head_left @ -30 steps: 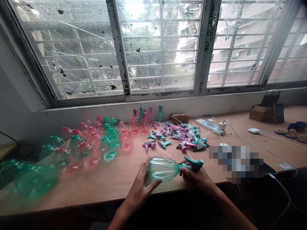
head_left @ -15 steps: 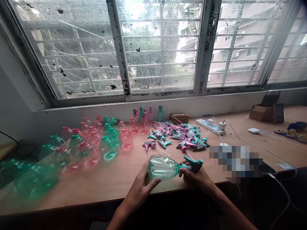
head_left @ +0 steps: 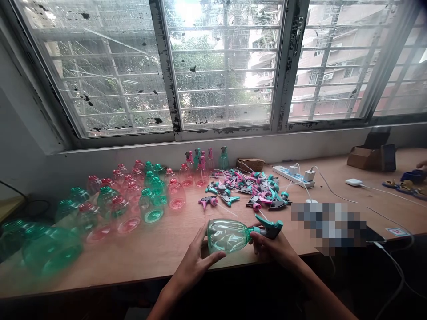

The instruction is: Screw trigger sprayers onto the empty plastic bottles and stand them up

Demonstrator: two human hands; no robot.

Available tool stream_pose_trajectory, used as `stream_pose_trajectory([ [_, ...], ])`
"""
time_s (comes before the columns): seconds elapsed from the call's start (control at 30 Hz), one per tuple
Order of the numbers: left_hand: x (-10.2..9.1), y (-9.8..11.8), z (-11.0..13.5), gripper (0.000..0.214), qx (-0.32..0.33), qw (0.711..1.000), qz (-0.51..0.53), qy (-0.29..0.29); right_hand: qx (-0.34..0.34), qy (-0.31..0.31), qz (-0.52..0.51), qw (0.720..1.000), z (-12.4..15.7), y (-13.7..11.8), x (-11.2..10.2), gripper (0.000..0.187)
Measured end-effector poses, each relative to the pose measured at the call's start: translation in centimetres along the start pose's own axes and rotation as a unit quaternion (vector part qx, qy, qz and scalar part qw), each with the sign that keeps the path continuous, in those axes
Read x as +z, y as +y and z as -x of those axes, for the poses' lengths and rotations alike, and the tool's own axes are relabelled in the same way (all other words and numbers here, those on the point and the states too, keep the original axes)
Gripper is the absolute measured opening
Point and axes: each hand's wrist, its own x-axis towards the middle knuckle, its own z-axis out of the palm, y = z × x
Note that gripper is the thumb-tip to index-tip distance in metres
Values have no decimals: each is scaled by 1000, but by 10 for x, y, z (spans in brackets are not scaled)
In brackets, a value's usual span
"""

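Note:
A clear green spray bottle [head_left: 228, 235] lies sideways in the air over the table's front edge, its base to the left. My left hand [head_left: 200, 255] is wrapped round the base end, thumb in front. At the neck, my right hand [head_left: 268, 246] grips the collar of the teal and black trigger sprayer [head_left: 270, 227], which sits on the bottle's mouth. Just beyond lies a heap of pink, teal and black trigger sprayers [head_left: 248, 182] with thin tubes. A pink and black sprayer [head_left: 208, 202] lies nearest the bottle.
Open pink bottles [head_left: 176, 195] and green bottles [head_left: 152, 206] crowd the left of the table [head_left: 140, 258]. Several bottles with sprayers [head_left: 223, 158] stand by the wall. A power strip [head_left: 293, 175], cables and a cardboard box [head_left: 363, 155] are on the right. Another person's hand [head_left: 423, 165] shows at the right edge.
The bottle has turned slightly in my hands, its body dipping a little. Another person's hand has come into view at the far right.

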Motion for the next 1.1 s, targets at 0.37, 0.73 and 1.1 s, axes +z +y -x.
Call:
stream_pose_trajectory([
  [0.37, 2, 8, 0, 77, 17, 1000, -17, 9, -5, -9, -4, 1000, 0, 3, 0, 39],
  [0.73, 3, 3, 0, 87, 11, 999, -33, 7, -11, 3, 2, 1000, 0, 8, -2, 38],
  [1.1, 0, 6, 0, 79, 6, 1000, 6, -16, -4, 9, -1, 1000, 1, 8, -2, 39],
])
